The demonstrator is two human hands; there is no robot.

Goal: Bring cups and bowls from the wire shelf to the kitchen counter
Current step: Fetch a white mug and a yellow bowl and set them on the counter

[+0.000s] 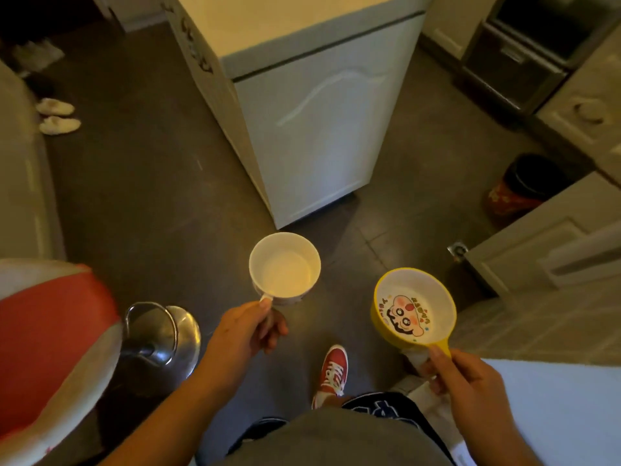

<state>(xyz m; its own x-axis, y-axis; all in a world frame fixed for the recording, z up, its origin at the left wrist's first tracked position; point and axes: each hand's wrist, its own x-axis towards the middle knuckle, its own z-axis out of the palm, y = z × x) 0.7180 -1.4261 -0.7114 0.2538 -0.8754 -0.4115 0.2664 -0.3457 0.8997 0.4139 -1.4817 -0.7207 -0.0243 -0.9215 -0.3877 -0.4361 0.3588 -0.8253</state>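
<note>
Above dark floor, hands carry empty white cup and yellow bowl.

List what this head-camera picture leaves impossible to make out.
- White ceramic mug: outer wall faces away; handle covered by left hand.
- Yellow plastic cartoon bowl: handle end hidden by right hand.
- Wire shelf: out of frame.
- White counter top: cut by top edge.

text: coloured characters around cartoon face | on: yellow bowl inside | legibility: perhaps too blurred, unreadable

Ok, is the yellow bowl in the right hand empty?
Empty: the yellow bowl shows its cartoon-printed bottom uncovered, held roughly level by the right hand.
</note>
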